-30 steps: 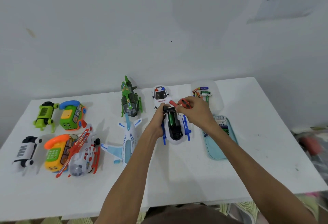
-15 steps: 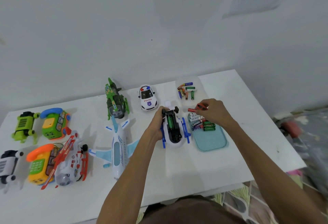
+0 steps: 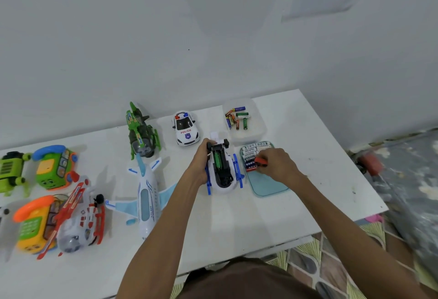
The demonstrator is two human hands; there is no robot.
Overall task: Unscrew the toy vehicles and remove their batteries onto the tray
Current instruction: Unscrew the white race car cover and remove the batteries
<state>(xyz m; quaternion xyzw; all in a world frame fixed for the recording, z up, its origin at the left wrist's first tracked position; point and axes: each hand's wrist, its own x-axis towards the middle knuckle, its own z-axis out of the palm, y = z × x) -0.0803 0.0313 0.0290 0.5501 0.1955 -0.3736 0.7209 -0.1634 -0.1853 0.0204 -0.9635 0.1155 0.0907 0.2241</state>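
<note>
Two toy phones sit at the left end of the white table point(image 3: 296, 204) — a green one point(image 3: 55, 168) farther back, an orange one point(image 3: 33, 223) nearer — with a green wheeled toy point(image 3: 11, 172) at the far left edge. Just right of the orange phone lies a red-and-white toy helicopter point(image 3: 78, 218), then a white-and-blue toy airplane point(image 3: 145, 194). Behind the airplane stands a green camouflage helicopter point(image 3: 141, 132), and right of that a white police car point(image 3: 186, 129).

Right of centre, the left hand point(image 3: 201, 163) is wrapped around the left flank of an upturned white-and-blue toy vehicle point(image 3: 224, 168), whose battery bay lies open with green batteries point(image 3: 218, 160) showing inside. Just right of it is a pale blue tray point(image 3: 265, 185) with a row of batteries point(image 3: 250, 156) across its far end. The right hand point(image 3: 277, 164) hovers over that row, fingers pinched shut on a small red object point(image 3: 260, 162) — I cannot tell what it is. Behind the tray, a clear container point(image 3: 256, 132) holds loose batteries point(image 3: 237, 118).
</note>
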